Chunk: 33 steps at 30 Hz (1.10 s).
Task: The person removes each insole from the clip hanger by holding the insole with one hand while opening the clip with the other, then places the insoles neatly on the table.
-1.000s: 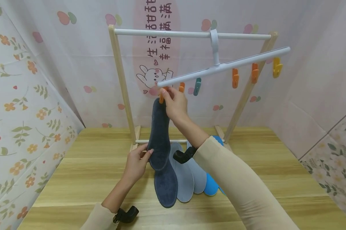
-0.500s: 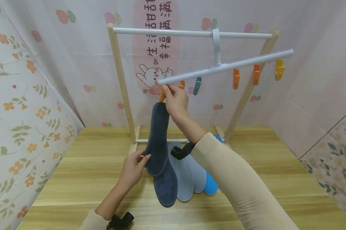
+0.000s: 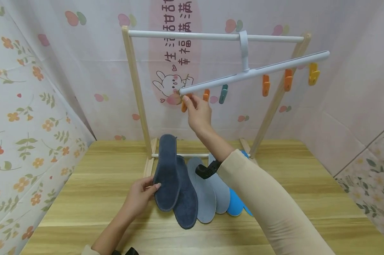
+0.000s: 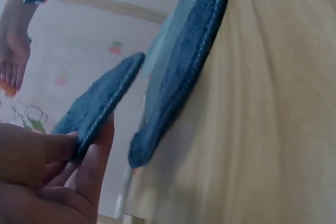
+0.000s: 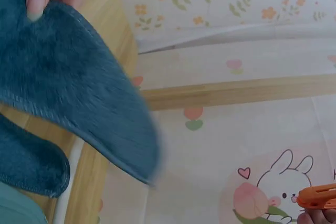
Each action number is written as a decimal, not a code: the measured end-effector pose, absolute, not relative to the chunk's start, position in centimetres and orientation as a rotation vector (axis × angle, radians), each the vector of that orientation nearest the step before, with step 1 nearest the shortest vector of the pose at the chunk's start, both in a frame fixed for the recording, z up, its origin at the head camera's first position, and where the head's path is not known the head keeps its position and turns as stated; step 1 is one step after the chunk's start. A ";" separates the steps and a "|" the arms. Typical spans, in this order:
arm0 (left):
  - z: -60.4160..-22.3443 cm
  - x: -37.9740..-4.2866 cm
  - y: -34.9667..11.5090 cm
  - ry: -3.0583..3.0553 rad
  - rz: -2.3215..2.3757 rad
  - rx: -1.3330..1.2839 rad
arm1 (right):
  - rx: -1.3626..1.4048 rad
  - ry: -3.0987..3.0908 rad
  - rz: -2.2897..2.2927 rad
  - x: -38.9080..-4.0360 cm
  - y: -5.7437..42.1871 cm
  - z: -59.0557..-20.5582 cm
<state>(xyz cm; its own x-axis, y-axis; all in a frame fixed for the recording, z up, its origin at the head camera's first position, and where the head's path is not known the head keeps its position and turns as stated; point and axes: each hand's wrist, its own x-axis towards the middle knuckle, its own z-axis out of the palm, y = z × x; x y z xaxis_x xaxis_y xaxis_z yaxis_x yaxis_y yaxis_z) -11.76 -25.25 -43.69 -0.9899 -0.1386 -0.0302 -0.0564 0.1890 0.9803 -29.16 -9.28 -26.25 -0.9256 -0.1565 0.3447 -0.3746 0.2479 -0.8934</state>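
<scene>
My left hand [image 3: 137, 198] pinches a dark blue insole [image 3: 167, 170] by its left edge, thumb on the front face. The insole is held up above the table, toe end low. Its fuzzy face and stitched rim show in the left wrist view, where fingers lie behind the insole [image 4: 102, 100]. At the left end of a tilted white hanger [image 3: 255, 72], my right hand [image 3: 199, 113] pinches an orange clothespin [image 3: 184, 106]. That clothespin [image 5: 317, 196] has no insole in it. A second dark blue insole [image 3: 186, 202] lies on the table, partly behind the held one.
Grey insoles [image 3: 205, 198] and a bright blue insole [image 3: 235, 203] lie fanned out to the right, partly under my right arm. The hanger hooks over a white rod [image 3: 185, 35] on a wooden stand [image 3: 135, 78]. Teal [image 3: 224, 94], orange and yellow clothespins [image 3: 314, 74] hang along it.
The held insole has come down and left, away from the orange clothespin, with my left hand. My right hand stays at that clothespin. The hanger has shifted slightly.
</scene>
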 end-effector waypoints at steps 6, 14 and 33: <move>-44.8 -11.4 -26.1 -2.398 -2.000 0.295 | 0.490 -2.355 1.750 -29.3 -8.9 -26.5; -46.0 -11.4 -25.9 -2.377 -2.047 0.284 | 0.507 -2.351 1.762 -29.7 -8.5 -26.8; -45.9 -10.9 -25.1 -2.516 -1.687 0.453 | 0.563 -2.379 1.827 -29.9 -7.6 -26.6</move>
